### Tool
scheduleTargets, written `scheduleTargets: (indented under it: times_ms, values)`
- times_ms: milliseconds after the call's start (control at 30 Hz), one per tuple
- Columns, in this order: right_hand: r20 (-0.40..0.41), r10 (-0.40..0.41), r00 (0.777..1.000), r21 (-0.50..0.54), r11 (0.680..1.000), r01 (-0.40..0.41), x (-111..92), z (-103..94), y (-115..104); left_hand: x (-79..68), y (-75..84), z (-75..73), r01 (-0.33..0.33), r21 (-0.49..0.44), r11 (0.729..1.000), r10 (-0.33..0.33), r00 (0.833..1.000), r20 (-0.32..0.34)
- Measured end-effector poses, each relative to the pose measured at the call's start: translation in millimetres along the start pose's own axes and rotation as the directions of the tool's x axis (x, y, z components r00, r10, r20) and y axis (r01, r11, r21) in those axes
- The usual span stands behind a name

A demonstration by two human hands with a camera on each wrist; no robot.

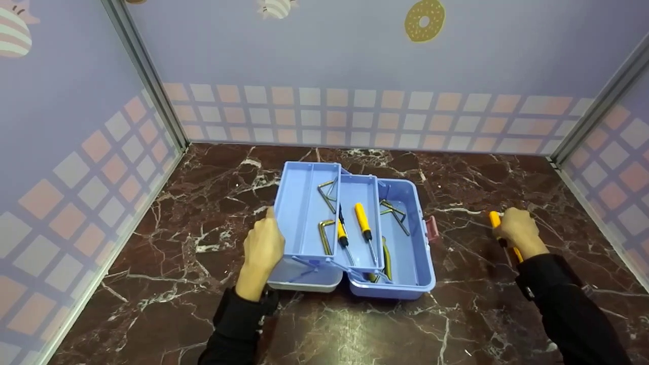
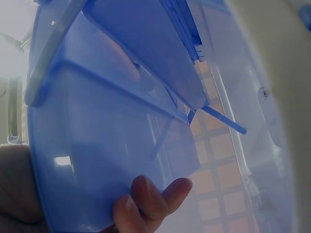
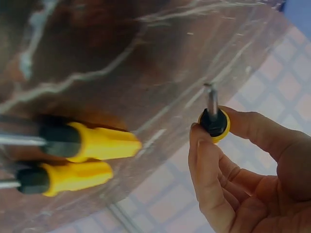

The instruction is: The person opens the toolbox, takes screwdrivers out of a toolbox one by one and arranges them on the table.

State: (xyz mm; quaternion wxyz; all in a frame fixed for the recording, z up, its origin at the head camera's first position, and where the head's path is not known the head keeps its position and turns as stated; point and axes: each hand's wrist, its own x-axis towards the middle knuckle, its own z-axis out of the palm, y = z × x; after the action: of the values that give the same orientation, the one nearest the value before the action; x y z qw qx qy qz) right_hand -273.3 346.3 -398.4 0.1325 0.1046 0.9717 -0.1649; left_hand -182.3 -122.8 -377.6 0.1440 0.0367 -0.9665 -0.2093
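Observation:
A light-blue toolbox (image 1: 426,274) stands open with its trays fanned out to the left. My left hand (image 1: 263,243) grips the outer edge of the left upper tray (image 1: 294,213); in the left wrist view its fingertips (image 2: 148,199) curl against the blue plastic. To the right of the box, my right hand (image 1: 519,230) pinches a screwdriver (image 3: 221,131) by its yellow handle, the shaft facing the wrist camera. Two more yellow-handled screwdrivers, one nearer (image 3: 104,143) and one beside it (image 3: 77,177), lie on the marbled tabletop (image 3: 160,63).
Inside the trays are hex keys (image 1: 325,235) and yellow-black screwdrivers (image 1: 363,219). The deep compartment holds more hex keys (image 1: 398,215) and a green-handled tool (image 1: 388,258), partly hidden. A pink latch (image 1: 432,229) juts from the right side. Patterned walls (image 1: 355,61) enclose the table.

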Motion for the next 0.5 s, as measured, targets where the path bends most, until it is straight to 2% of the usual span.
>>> scheduleTargets:
  times_ms: [200, 500]
  values:
    - [0.023, 0.047, 0.999, -0.005, 0.999, -0.047, 4, 10.6, 11, -0.1, -0.1, 0.2, 0.000, 0.002, 1.000, 0.000, 1.000, 0.006]
    - [0.037, 0.037, 0.999, -0.050, 0.998, -0.035, 3, 18.2, 17, -0.3, -0.2, 0.5, -0.003, -0.005, 1.000, 0.003, 1.000, 0.000]
